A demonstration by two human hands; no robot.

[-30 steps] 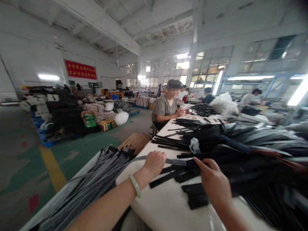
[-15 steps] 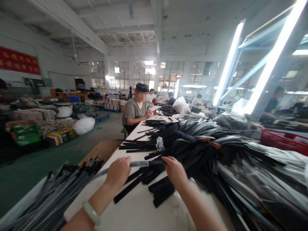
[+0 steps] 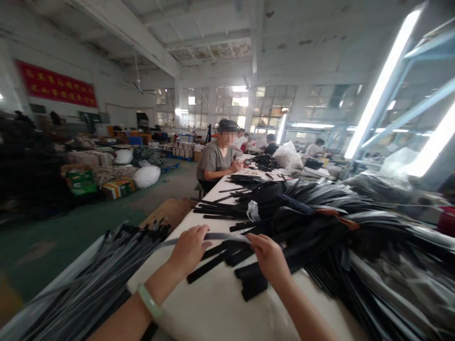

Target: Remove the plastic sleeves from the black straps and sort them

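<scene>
Both hands pinch one thin grey strip above the white surface, near its left edge.

Left hand (image 3: pixel 190 249) and right hand (image 3: pixel 269 258) each close a grip on the strip (image 3: pixel 225 236), flat, glossy, held taut between them. Surface (image 3: pixel 220 308) smooth and bare toward the near edge. Matte black strips (image 3: pixel 227 258) lie just beneath; a heaped black pile (image 3: pixel 337 227) crowds the right. Bagged grey strips (image 3: pixel 106 270) overhang the left edge. A seated co-worker (image 3: pixel 220 158) works well apart.
</scene>
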